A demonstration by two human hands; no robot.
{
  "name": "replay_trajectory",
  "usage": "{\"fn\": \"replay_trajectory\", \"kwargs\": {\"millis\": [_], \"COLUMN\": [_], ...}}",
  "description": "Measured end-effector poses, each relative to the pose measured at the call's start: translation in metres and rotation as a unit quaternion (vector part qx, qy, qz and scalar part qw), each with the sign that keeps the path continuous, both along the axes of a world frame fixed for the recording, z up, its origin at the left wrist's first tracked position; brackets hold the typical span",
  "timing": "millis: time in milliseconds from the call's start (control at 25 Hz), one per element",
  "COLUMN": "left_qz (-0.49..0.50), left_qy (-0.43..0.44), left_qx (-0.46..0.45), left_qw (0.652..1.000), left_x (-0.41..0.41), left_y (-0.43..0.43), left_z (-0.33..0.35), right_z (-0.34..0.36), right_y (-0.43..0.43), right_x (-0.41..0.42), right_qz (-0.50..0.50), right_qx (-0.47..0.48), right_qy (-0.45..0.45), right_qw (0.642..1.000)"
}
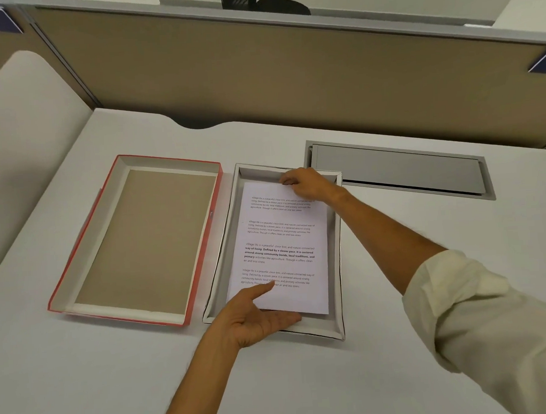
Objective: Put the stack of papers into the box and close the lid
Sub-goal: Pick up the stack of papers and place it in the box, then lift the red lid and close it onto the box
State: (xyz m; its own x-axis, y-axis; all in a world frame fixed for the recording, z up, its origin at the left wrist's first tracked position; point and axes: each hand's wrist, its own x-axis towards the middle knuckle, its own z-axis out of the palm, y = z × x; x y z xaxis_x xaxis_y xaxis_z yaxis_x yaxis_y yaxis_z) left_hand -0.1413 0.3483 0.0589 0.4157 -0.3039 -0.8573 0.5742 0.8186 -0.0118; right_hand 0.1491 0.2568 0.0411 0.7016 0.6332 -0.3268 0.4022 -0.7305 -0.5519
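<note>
A white open box (337,260) sits at the middle of the desk. Inside it lies the stack of papers (282,234), printed text facing up. My left hand (255,318) holds the stack's near edge, thumb on top and fingers beneath. At the far edge my right hand (305,183) grips the stack with curled fingers. The red-sided lid (134,239) rests upside down to the left of the box, its brown inside showing.
A grey cable hatch (399,168) is set into the white desk (424,230) behind and right of the box. A tan partition wall (258,74) runs along the back. A white curved panel (24,140) stands at the left.
</note>
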Motion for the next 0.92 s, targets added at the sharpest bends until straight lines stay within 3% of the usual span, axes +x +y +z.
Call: {"fn": "replay_trajectory", "kwargs": {"millis": [120, 240, 320, 440, 480, 560, 680, 800, 920], "left_qz": [-0.095, -0.101, -0.064, -0.123, -0.153, -0.207, -0.289, -0.343, -0.346], "left_qy": [-0.072, -0.166, -0.166, -0.062, -0.020, 0.051, 0.125, 0.116, 0.100], "left_qx": [0.047, 0.291, 0.496, 0.750, 0.796, 0.830, 0.818, 0.791, 0.798], "left_qw": [0.992, 0.937, 0.850, 0.647, 0.586, 0.516, 0.481, 0.494, 0.484], "left_x": [-0.006, 0.001, 0.008, 0.010, 0.008, 0.002, -0.007, -0.015, -0.018], "left_y": [0.027, 0.082, 0.130, 0.210, 0.236, 0.278, 0.312, 0.322, 0.325], "left_z": [0.014, 0.025, 0.030, 0.024, 0.018, 0.005, -0.013, -0.026, -0.032], "right_z": [0.009, 0.019, 0.021, 0.017, 0.015, 0.010, 0.003, -0.007, -0.013], "right_y": [0.005, 0.026, 0.047, 0.074, 0.082, 0.097, 0.120, 0.135, 0.144], "right_x": [-0.009, -0.039, -0.075, -0.141, -0.162, -0.194, -0.221, -0.228, -0.229], "right_qz": [-0.035, -0.117, -0.154, -0.185, -0.197, -0.222, -0.245, -0.275, -0.294], "right_qx": [0.053, 0.174, 0.216, 0.243, 0.260, 0.294, 0.272, 0.168, 0.149], "right_qy": [-0.038, 0.029, 0.113, 0.236, 0.272, 0.325, 0.320, 0.290, 0.300], "right_qw": [0.997, 0.977, 0.958, 0.922, 0.905, 0.871, 0.874, 0.901, 0.895]}}
